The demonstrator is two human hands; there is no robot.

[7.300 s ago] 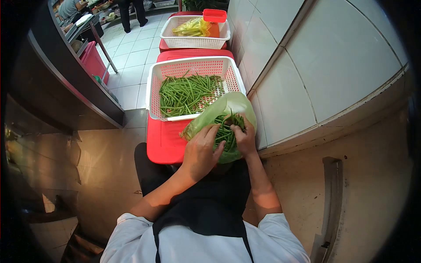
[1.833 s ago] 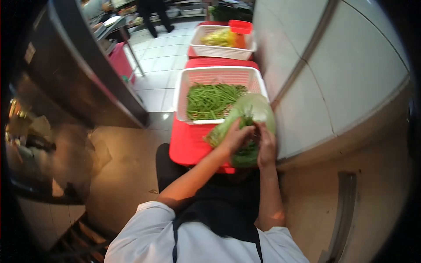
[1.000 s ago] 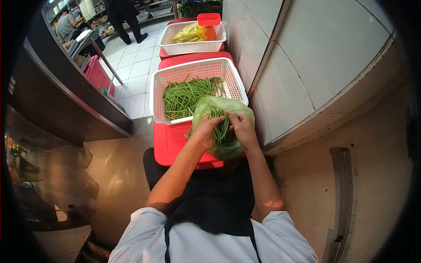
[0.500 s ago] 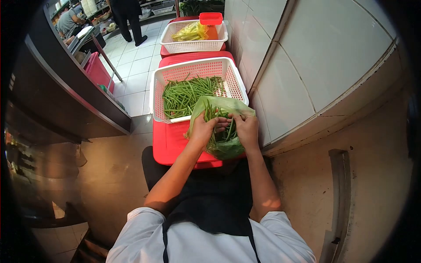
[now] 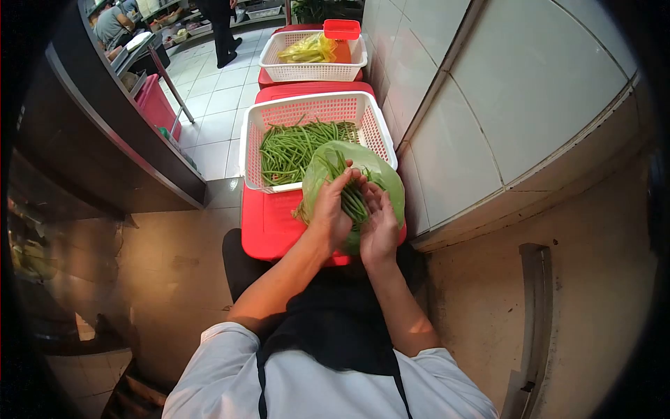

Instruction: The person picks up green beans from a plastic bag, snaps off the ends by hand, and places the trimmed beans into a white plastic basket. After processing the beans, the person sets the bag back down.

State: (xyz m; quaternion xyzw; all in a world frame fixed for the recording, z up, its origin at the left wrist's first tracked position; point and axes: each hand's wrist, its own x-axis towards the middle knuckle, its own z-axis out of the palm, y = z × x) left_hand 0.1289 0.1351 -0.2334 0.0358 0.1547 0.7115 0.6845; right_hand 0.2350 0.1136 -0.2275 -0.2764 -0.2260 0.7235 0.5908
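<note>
Just beyond the fingers, the near white basket [image 5: 375, 131] holds loose green beans [image 5: 296, 148]; past it, the far basket [image 5: 314, 72] holds a yellow bag [image 5: 307, 51] and a red container [image 5: 342, 29]. Around and behind the fingers is a green bag [image 5: 391, 176], overlapping the near basket's corner. A bean bundle [image 5: 354, 202] lies between the palms. The right hand [image 5: 379, 229] is cupped, fingers slightly apart; the left hand [image 5: 331, 213] faces it, fingers bent beside the bundle (whether they clamp it, I cannot tell). Below the fingers lies a red surface [image 5: 269, 227]; to their right, a tiled wall [image 5: 558, 91].
</note>
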